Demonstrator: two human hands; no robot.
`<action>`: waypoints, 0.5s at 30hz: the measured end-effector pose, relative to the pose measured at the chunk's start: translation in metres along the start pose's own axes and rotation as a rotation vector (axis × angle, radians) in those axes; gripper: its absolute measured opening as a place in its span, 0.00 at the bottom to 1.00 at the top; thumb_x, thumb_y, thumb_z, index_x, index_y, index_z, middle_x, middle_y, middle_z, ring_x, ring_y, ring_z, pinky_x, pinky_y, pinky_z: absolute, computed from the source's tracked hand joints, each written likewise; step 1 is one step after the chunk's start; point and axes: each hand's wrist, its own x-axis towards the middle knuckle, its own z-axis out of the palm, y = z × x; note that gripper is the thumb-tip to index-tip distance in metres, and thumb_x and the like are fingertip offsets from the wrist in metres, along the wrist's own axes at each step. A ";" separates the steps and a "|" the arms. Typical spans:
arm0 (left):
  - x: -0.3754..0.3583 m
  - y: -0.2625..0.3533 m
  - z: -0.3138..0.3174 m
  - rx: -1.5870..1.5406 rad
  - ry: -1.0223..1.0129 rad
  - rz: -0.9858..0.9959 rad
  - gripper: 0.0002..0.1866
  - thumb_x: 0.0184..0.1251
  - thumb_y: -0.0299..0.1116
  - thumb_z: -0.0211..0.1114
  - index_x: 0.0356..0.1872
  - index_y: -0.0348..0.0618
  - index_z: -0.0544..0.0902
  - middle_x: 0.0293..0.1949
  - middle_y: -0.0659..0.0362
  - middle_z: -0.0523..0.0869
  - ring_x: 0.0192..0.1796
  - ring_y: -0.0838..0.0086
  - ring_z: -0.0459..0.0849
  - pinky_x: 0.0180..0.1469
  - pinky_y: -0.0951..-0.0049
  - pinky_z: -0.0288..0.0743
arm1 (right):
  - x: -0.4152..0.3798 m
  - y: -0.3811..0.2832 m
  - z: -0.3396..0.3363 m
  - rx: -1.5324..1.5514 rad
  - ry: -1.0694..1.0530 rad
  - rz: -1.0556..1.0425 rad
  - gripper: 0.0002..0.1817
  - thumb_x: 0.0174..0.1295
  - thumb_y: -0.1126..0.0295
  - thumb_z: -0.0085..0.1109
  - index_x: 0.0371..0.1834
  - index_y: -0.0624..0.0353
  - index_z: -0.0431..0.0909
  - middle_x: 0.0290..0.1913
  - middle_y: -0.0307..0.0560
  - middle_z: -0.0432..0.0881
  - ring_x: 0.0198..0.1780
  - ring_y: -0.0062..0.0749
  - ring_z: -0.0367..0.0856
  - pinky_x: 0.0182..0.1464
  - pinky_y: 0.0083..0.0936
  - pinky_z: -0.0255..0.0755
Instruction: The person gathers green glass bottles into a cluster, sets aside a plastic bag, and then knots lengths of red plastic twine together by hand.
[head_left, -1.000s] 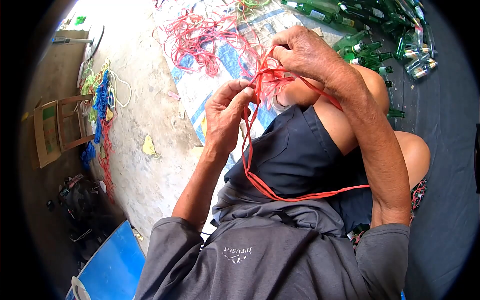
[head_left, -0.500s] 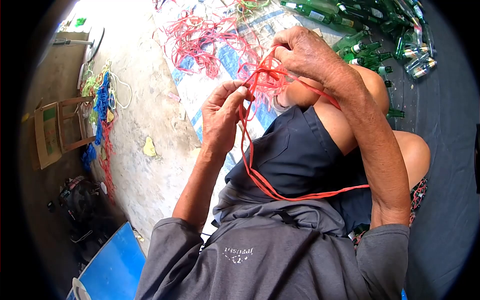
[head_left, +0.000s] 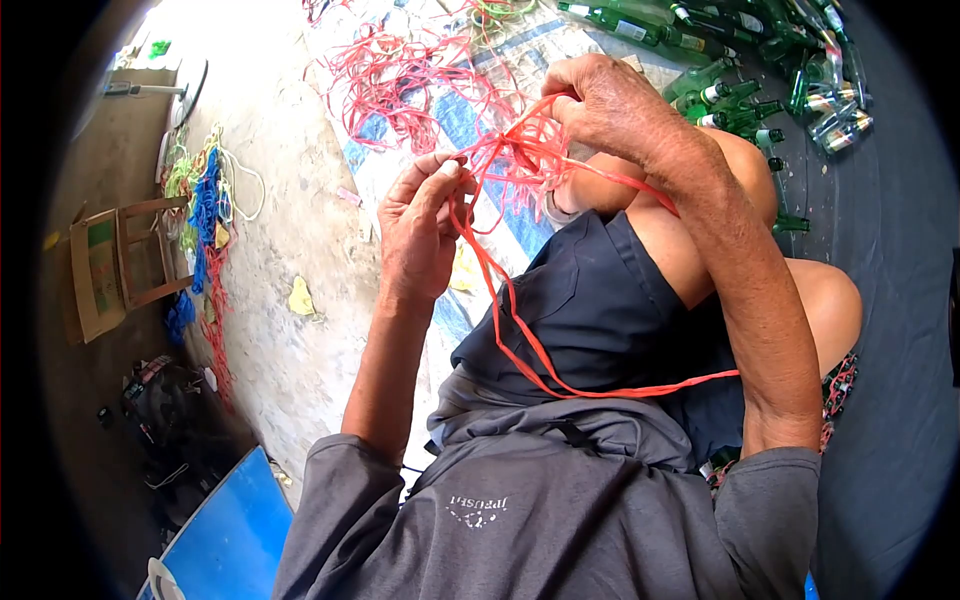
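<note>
**Working a red strap out of the tangle**

The left hand point(head_left: 420, 235) has its fingers closed in a pinch on a red strap point(head_left: 520, 340), thumb against fingertips, just where the strap leaves the tangled bunch point(head_left: 520, 155). The right hand point(head_left: 610, 105) is curled shut around the top of that bunch, above the bare knee point(head_left: 740, 170). From the pinch the strap hangs down in a long loop across the dark shorts point(head_left: 590, 310) and lap.

To do this well, I judge the right hand should hold the bunch steady while the left draws slowly along 1 strand, easing off wherever it snags.

More red straps lie on the woven mat point(head_left: 400, 170) on the floor, with green bottles point(head_left: 760, 60) at its far right corner. The shirt point(head_left: 520, 530) carries small print, upside down and not readable; the bottle labels are too small to read.
</note>
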 end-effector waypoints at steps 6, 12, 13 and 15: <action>0.002 0.002 -0.001 -0.021 -0.040 -0.023 0.07 0.81 0.30 0.65 0.52 0.42 0.86 0.38 0.60 0.91 0.35 0.80 0.88 0.34 0.78 0.82 | -0.003 -0.001 -0.008 -0.037 0.134 -0.114 0.19 0.64 0.74 0.60 0.58 0.61 0.86 0.48 0.62 0.88 0.48 0.52 0.89 0.51 0.42 0.81; 0.001 0.004 -0.002 -0.072 -0.055 -0.033 0.08 0.81 0.30 0.63 0.55 0.42 0.83 0.43 0.59 0.90 0.42 0.77 0.89 0.39 0.74 0.86 | -0.037 -0.056 -0.035 -0.043 0.307 -0.274 0.12 0.68 0.74 0.63 0.52 0.62 0.85 0.41 0.57 0.86 0.41 0.45 0.88 0.46 0.36 0.80; 0.002 0.004 -0.004 -0.081 -0.078 -0.034 0.08 0.81 0.30 0.63 0.55 0.42 0.83 0.44 0.59 0.90 0.44 0.76 0.89 0.41 0.73 0.87 | -0.046 -0.066 -0.033 0.037 0.235 -0.245 0.11 0.68 0.73 0.64 0.51 0.63 0.85 0.40 0.57 0.86 0.39 0.45 0.87 0.45 0.36 0.80; 0.002 0.006 -0.003 -0.099 -0.127 -0.034 0.08 0.81 0.30 0.63 0.55 0.43 0.83 0.45 0.59 0.90 0.47 0.75 0.89 0.45 0.70 0.88 | -0.068 -0.086 -0.034 0.192 0.093 -0.184 0.10 0.68 0.71 0.68 0.48 0.64 0.85 0.38 0.56 0.85 0.36 0.45 0.85 0.43 0.36 0.79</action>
